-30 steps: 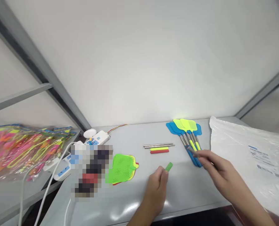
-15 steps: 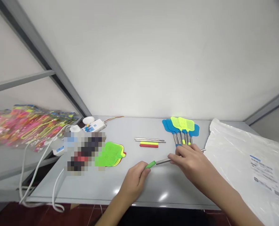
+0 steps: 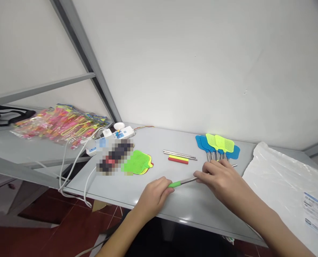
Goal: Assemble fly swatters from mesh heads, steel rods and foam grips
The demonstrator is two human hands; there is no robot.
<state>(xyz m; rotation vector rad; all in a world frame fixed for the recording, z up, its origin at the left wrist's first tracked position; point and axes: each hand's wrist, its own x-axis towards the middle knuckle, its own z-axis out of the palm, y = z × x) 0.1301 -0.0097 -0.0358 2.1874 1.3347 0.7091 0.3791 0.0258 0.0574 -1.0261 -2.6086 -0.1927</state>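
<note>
My left hand is closed around a green handle sleeve, whose far end sticks out past the fingers. A thin steel rod meets that end of the sleeve, and my right hand grips the rod from above. The rod's other tip shows beyond the right knuckles. Further back lie steel rods, a yellow handle sleeve and a red handle sleeve. Green perforated fly swatter heads are stacked at the left, with yellow and red edges beneath. Behind my right hand, several yellow and blue fly swatters lie fanned out.
A large white plastic bag covers the table's right end. White power strips with cables sit at the back left, beside a blurred-out patch. Clear packets of colourful items fill the left shelf. The table's front edge runs close below my hands.
The view has turned left. The rod's end, earlier just at the mouth of the green sleeve, now appears seated in it, the two in one line. Both hands keep their holds.
</note>
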